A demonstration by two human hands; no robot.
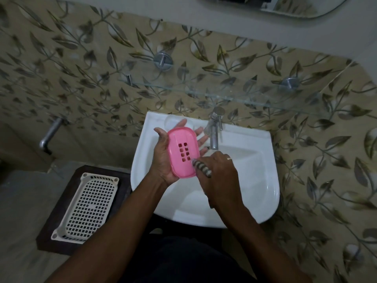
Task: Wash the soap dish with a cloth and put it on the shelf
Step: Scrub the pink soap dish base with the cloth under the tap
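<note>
A pink oval soap dish [182, 152] with several drain holes lies in the palm of my left hand [163, 158], held over the white sink [255, 180]. My right hand [219, 172] grips a striped grey cloth [202, 168] and presses it against the dish's lower right edge. Above the sink, a clear glass shelf [224, 97] sits on two metal wall brackets, with nothing on it.
A chrome tap [214, 129] stands at the back of the sink, just right of the dish. A cream plastic basket [87, 205] rests on a dark stand at the left. Another metal tap [50, 133] juts from the left wall. A mirror edge [306, 9] shows at top.
</note>
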